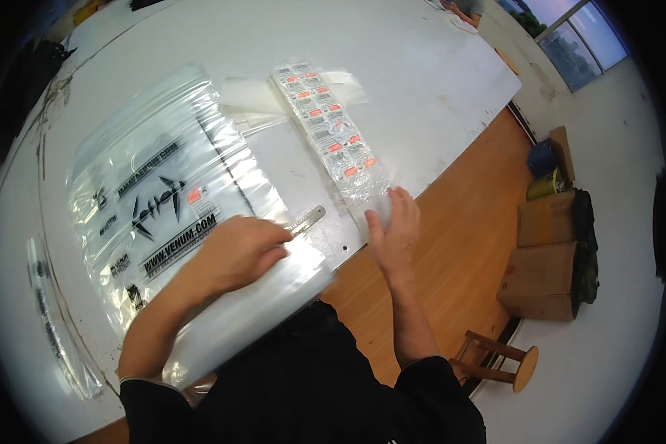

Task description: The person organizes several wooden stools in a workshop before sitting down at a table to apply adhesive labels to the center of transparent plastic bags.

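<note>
My left hand (250, 250) rests on a stack of large clear plastic bags (161, 155) with black printing, its fingers curled. Whether it grips the bag film or a metal ruler (311, 218) at its fingertips cannot be told. One small white and orange label (202, 201) shows on the bags. To the right lies a long strip of white and orange printed labels (322, 119) with clear film at its near end. My right hand (395, 233), slightly blurred, is beside that end at the table edge, thumb and fingers apart, holding nothing visible.
A rolled or folded clear plastic bag (53, 322) lies at the left on the white table (410, 61). Translucent sheets (347, 86) lie under the label strip. Cardboard boxes (538, 283) and a wooden stool (524, 369) stand at the right. A person (469, 11) is at the far edge.
</note>
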`<control>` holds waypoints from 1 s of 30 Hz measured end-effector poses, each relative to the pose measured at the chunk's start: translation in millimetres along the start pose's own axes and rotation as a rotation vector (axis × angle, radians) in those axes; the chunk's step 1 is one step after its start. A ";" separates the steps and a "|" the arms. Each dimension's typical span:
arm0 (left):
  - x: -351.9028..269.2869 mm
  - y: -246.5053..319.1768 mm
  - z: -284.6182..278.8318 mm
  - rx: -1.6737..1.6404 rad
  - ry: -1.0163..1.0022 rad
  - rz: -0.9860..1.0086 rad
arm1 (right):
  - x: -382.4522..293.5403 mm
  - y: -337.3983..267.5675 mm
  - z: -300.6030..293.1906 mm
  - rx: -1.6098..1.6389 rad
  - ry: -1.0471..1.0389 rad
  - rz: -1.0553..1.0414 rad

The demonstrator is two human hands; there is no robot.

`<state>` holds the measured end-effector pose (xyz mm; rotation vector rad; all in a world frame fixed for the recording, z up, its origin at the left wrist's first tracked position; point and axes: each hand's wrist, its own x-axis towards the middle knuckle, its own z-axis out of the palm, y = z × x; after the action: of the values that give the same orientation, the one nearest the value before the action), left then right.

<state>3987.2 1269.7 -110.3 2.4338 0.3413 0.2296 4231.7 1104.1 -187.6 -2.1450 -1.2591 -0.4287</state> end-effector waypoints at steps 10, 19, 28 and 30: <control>104.1 30.3 122.2 0.187 0.178 0.384 | -54.3 42.9 -18.3 0.501 -0.203 0.544; 90.5 29.9 130.5 0.181 0.012 0.428 | -12.5 83.2 -27.9 1.027 -0.546 0.883; 124.9 31.4 138.6 0.091 0.314 0.111 | -6.9 69.9 -26.0 1.326 -0.612 1.028; 125.7 32.5 140.2 0.073 0.318 0.108 | -7.2 69.9 -28.2 1.342 -0.618 1.026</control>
<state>4147.7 1200.2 -187.4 2.4900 0.3621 0.6662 4289.6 1055.6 -193.7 -1.3450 -0.2550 1.2269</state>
